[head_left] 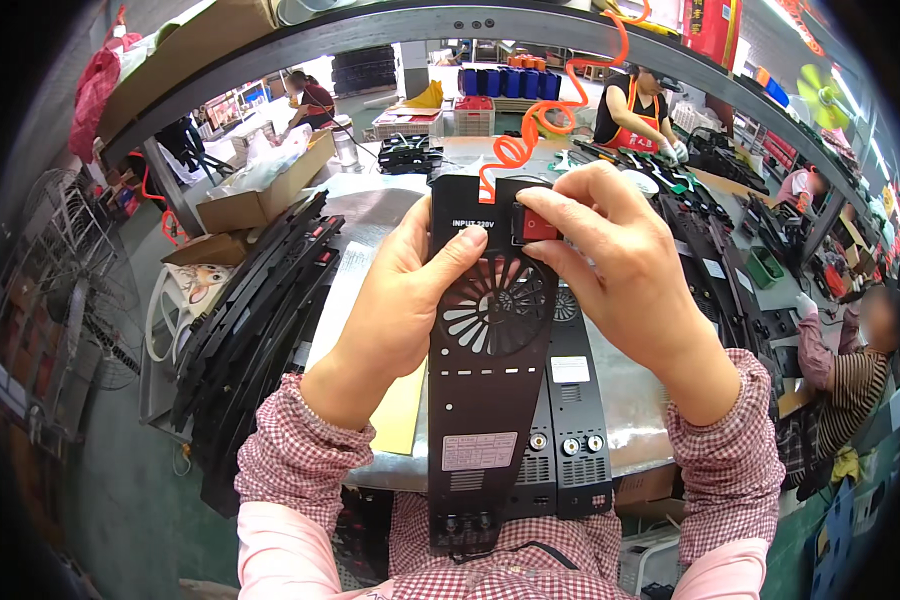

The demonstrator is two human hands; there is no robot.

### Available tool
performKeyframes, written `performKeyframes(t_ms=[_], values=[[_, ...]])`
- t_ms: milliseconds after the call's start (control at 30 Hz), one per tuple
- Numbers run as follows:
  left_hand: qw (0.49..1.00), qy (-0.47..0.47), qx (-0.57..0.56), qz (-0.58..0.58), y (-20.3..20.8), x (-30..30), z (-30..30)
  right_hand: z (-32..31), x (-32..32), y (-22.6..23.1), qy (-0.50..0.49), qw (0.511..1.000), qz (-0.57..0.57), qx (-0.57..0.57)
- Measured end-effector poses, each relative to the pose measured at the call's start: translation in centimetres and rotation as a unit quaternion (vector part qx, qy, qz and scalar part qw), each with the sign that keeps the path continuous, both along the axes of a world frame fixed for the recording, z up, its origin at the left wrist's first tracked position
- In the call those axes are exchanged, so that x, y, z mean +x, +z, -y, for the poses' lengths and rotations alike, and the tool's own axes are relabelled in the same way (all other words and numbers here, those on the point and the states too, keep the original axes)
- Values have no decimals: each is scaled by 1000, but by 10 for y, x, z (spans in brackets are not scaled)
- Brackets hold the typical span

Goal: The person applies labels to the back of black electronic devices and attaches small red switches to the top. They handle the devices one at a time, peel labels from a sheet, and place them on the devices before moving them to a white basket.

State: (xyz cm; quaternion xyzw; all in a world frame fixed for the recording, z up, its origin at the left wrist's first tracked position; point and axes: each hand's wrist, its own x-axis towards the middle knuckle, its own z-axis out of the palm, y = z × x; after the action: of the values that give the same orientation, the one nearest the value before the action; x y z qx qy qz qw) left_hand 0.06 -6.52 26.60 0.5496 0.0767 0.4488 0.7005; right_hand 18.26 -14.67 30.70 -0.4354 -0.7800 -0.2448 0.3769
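My left hand grips the upper left edge of a long black metal panel, its thumb lying across the front. The panel has a round fan grille, small slots and a pale label, and is tilted up toward me. At its top right corner my right hand pinches a red rocker switch in a black housing between thumb and fingers. Whether the switch sits fully in its cutout, I cannot tell. Behind the held panel lie similar black panels with round sockets and vents, partly hidden by it.
Stacked black panels line the left of the metal table, and more lie at the right. An orange coiled hose hangs ahead. Co-workers sit across and to the right. A standing fan is at far left.
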Motion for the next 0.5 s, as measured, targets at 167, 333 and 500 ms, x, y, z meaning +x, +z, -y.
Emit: performKeyframes(t_ms=[167,333,500], values=[[1000,-15,-14,2,1,0,1,-1,-1,-8,-23,999,-36,4],[1000,-10,-6,-6,-1,-3,-1,-5,0,-9,-16,997,-71,-7],[996,-15,41,-77,13,-5,-9,-9,-8,-11,65,916,-355,-178]])
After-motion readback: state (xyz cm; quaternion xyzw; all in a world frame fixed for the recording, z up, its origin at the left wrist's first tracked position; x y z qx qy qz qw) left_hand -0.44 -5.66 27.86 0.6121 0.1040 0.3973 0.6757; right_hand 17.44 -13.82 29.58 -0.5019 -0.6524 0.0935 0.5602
